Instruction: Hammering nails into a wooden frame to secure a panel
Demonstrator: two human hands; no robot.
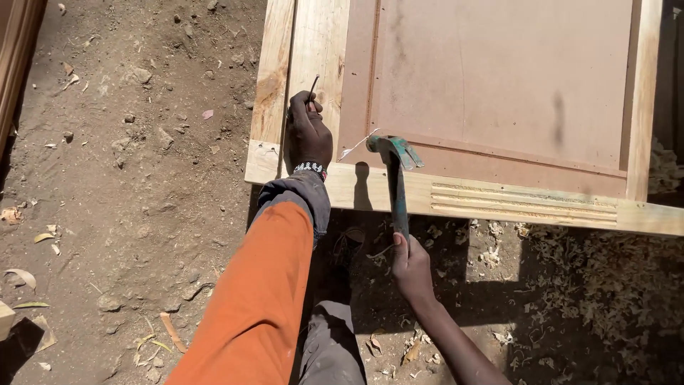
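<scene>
Hammer (teal) over wooden frame

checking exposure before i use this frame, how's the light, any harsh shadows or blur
Head view: hard sunlight; the hammer casts a crisp shadow on the wooden door frame; deep shade below hides detail around the right hand; left hand with its nail is sharp, no evident motion blur.

The left hand reaches forward on a nearly straight arm, sleeve pushed back to the wrist, fingers pinched together at their tips with the knuckles up. Relative to it, the right hand sits nearer the body and off to the right, fist closed, bare forearm angled outward
</scene>
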